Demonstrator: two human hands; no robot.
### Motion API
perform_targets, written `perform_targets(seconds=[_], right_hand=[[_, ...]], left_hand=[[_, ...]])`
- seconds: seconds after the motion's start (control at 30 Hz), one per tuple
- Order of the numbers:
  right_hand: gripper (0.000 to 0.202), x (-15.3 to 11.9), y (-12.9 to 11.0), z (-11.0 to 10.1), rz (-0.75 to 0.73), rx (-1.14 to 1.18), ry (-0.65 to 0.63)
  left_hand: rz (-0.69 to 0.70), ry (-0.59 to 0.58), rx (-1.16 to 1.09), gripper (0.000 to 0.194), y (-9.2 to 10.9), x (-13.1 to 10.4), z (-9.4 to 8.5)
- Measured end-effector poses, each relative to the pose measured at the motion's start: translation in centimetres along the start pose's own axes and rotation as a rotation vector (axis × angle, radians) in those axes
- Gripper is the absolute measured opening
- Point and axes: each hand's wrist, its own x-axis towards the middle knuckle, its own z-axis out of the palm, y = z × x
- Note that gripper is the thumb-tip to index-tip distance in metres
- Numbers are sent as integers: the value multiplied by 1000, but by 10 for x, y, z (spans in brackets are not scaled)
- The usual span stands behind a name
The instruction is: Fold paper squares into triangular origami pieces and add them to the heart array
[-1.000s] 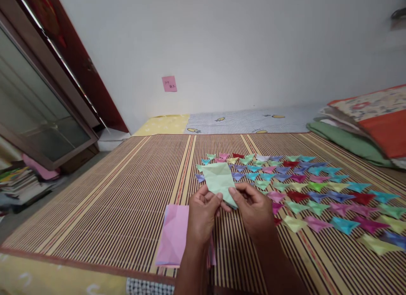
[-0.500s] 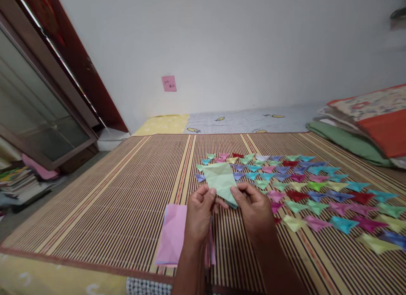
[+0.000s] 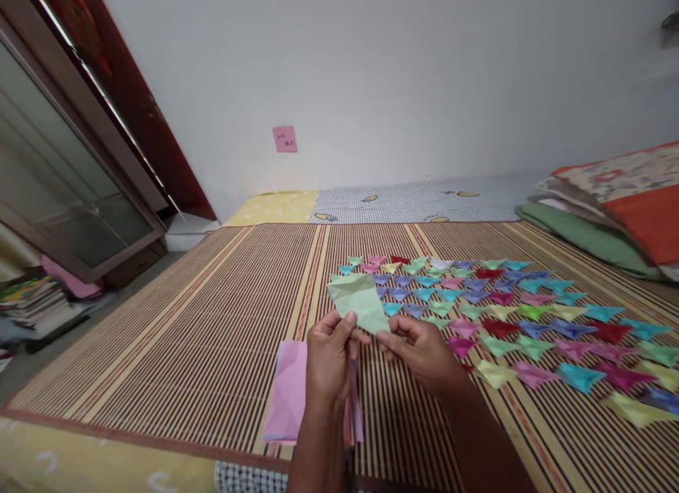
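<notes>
A pale green sheet of paper [image 3: 358, 302], creased and partly folded, is held up above the mat between both hands. My left hand [image 3: 329, 344] pinches its lower left edge, thumb on top. At the lower right corner, my right hand [image 3: 419, 348] grips the paper between thumb and fingers. Beneath my left wrist lies a stack of pink paper sheets [image 3: 286, 394], partly covered by the forearm. Rows of small folded paper pieces [image 3: 530, 344] in many colours spread out to the right and behind the hands.
A striped woven mat [image 3: 212, 337] covers the bed. Folded bedding and a pillow [image 3: 641, 203] lie at the far right. A pink note [image 3: 285, 139] is stuck on the white wall [image 3: 397, 76]. Books [image 3: 47, 302] are piled at the left beside a glass-panelled cabinet door [image 3: 68, 153].
The green paper has tilted and shifted slightly left and down in my hands. My right hand has turned inward at its lower corner; my left hand keeps its pinch.
</notes>
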Motion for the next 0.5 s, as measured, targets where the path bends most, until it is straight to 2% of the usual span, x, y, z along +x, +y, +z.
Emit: perform_targets(seconds=[0.1, 0.17, 0.27, 0.37, 0.43, 0.5], right_hand=[[33, -1, -2, -13, 6, -92, -63], [35, -2, -3, -23, 8, -160, -54], [33, -3, -4, -31, -11, -238, 96], [27, -6, -10, -29, -60, -187, 263], [36, -9, -18, -23, -144, -166, 370], [47, -14, -29, -18, -257, -289, 425]], left_hand=[[-2, 24, -5, 33, 2, 2, -3], [10, 53, -9, 34, 4, 4, -6], [61, 83, 18, 30, 7, 3, -9], [114, 36, 161, 17, 9, -1, -8], [170, -29, 285, 10, 10, -6, -4], [281, -66, 398, 10, 12, -9, 0]])
